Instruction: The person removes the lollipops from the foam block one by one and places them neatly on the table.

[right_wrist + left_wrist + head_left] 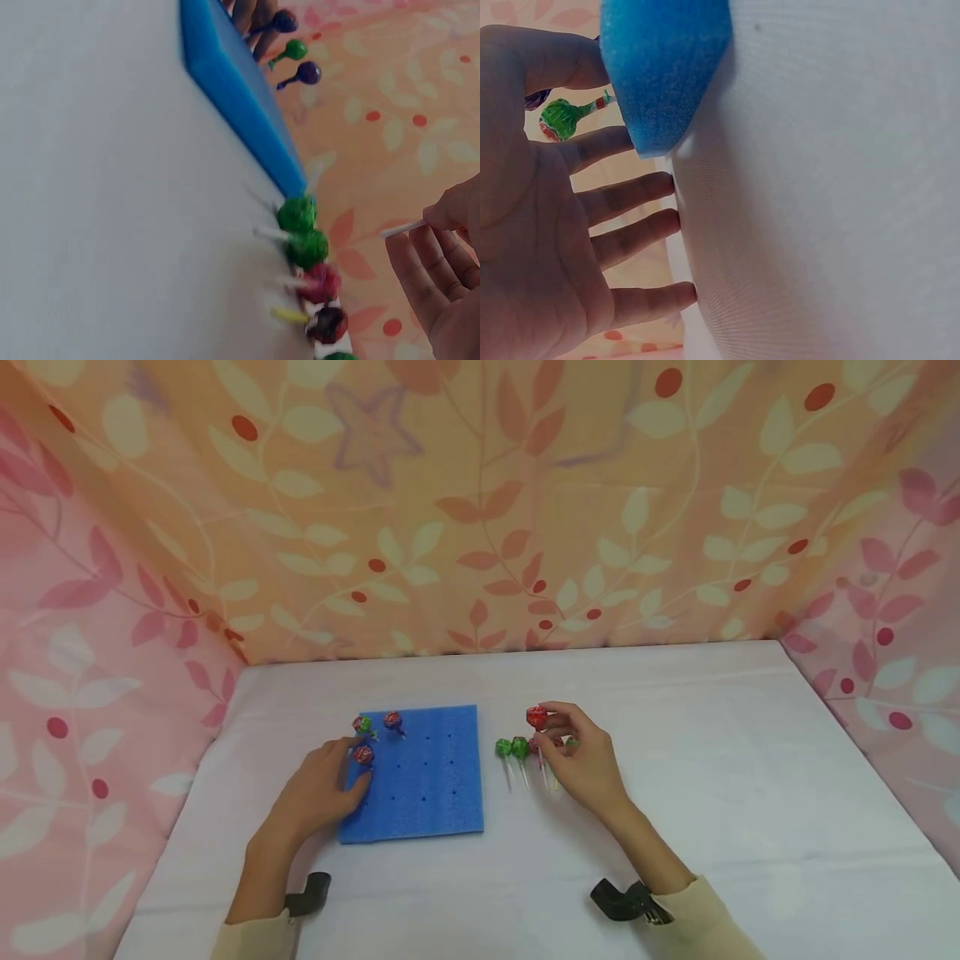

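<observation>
My right hand (pixel 588 768) pinches a red-wrapped lollipop (pixel 536 717) by its stick, upright above a row of lollipops on the table. In the right wrist view its white stick (pixel 403 228) pokes out from the fingertips. At the left edge of a blue foam board (pixel 438 814) with small holes, my left hand (pixel 318 789) rests with spread, nearly straight fingers touching the board and table. Three lollipops stand in the board: a green and red one (pixel 363 725), a dark red one (pixel 393 720), and another (pixel 363 755) between my left thumb and index finger.
Right of the board lie several lollipops, among them two green ones (pixel 521 747) and a pink one (pixel 321 283). White cloth (pixel 720 760) covers the table. Patterned fabric (pixel 480 527) hangs behind and on both sides. Black wrist mounts (pixel 622 900) sit by both cuffs.
</observation>
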Motion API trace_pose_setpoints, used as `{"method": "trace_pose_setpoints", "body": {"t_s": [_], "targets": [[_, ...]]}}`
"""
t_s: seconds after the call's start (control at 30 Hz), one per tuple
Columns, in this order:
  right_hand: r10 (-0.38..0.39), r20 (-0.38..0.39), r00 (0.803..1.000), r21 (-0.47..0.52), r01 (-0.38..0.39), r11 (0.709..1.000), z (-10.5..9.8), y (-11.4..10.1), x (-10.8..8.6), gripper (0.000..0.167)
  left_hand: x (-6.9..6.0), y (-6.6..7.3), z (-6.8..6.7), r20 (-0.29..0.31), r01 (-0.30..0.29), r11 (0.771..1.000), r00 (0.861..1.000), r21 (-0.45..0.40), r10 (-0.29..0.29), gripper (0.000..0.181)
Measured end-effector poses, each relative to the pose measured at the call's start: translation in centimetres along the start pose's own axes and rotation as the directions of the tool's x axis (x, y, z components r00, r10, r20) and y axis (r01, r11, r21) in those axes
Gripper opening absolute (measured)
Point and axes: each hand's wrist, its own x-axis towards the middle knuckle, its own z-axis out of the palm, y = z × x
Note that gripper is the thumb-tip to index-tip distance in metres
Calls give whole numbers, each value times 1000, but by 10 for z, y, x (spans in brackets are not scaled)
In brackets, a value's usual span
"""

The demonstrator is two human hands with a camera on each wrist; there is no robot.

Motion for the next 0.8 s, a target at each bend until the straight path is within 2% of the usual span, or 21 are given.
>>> {"method": "trace_pose_setpoints", "body": {"t_s": [0.3,0.47,0.6,0.8], "targets": [[30,-20,999,-90,-31,995,-27,25,-13,44,0,0,1,-1,3,1000,1000,8,-3,62],[78,-39,996,-152,-83,985,-40,34,-20,42,1,-1,2,-3,-2,1000,1000,10,2,62],[113,-47,992,-165,-119,979,-47,39,-26,40,1,-1,2,-1,3,1000,1000,11,-3,62],[126,-49,991,-207,-133,969,-52,45,-31,39,-1,-2,1,7,8,1000,1000,17,-8,63]]}}
